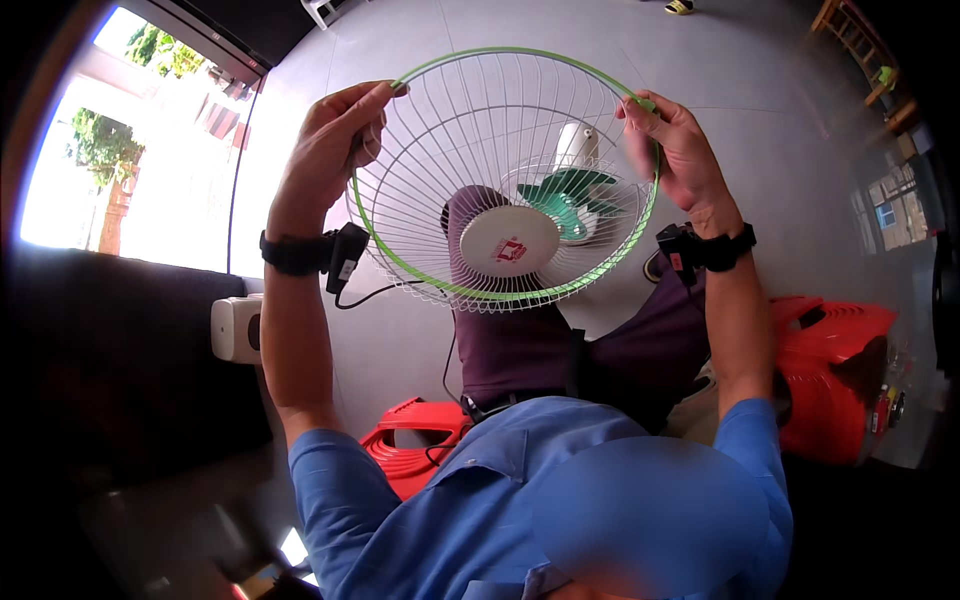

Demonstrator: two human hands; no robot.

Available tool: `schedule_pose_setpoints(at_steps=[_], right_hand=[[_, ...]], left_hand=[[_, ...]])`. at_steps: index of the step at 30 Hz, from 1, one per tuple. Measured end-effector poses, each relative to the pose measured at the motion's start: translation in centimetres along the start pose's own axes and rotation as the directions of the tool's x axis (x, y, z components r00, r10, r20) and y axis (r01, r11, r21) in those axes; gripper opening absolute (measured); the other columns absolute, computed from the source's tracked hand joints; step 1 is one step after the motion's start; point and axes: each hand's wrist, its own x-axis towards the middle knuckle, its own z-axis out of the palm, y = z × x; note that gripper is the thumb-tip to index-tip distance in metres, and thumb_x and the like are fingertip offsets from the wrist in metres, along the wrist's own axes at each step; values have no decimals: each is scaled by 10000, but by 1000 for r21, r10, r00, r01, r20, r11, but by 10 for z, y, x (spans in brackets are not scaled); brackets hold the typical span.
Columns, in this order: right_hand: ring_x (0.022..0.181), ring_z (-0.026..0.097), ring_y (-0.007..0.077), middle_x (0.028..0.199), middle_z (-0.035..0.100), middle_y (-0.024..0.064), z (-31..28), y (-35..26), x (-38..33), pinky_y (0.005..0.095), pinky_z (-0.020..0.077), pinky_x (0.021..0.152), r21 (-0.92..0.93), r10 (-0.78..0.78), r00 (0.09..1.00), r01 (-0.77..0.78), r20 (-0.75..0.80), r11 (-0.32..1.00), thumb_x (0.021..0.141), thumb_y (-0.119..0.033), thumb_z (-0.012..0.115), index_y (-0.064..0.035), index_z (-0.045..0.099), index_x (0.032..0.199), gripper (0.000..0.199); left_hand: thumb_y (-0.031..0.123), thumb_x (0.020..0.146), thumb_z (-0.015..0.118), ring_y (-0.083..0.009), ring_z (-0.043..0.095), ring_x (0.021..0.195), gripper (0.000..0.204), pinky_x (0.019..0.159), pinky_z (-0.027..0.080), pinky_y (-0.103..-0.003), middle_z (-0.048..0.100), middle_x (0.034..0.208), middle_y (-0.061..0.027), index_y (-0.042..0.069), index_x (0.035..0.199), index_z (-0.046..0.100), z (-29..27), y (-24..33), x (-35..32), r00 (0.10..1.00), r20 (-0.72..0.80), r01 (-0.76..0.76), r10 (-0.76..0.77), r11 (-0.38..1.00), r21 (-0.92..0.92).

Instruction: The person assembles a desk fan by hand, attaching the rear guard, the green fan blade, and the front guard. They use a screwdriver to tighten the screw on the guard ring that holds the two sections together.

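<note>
I hold a round white wire fan grille (pixel 420 160) up in front of me, tilted, with a bright green rim and a white centre disc (pixel 508 241) bearing a red mark. My left hand (pixel 338 140) pinches the rim at its upper left. At the upper right, the fingers of my right hand (pixel 680 150) are closed on the same rim. Through the wires shows a fan with green blades (pixel 566 204) and a white motor housing (pixel 577 146), standing beyond my knee. The grille's wires partly hide it.
Red plastic pieces lie on both sides of me, one at the left (pixel 412 440) and one at the right (pixel 830 380). A white box-like object (pixel 236 330) is beside my left forearm. A wooden rack (pixel 866 60) stands far right. Black cables (pixel 380 292) hang near my left wrist.
</note>
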Motion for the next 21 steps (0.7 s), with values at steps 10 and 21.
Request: schedule_pose_setpoints(at_steps=[10,21], right_hand=[[442,398,49,596,472,-52,8,15,-1,236,258,391,53,129,990,-125,-65,991,1022,-268,644,-28,636,982,243],[418,376,14,546,482,-70,40,-36,-9,225,214,373,-243,51,992,-79,-119,967,994,-194,682,-67,644,972,135]], left_hand=[[303,1056,599,-13,496,572,387,490,381,-147,540,693,42,-28,1247,654,-19,-51,7,989,118,104,-94,992,-77],[43,899,717,-226,654,1064,238,865,527,-344,684,1149,-110,47,1137,730,49,-1,-17,828,52,-458,558,621,636]])
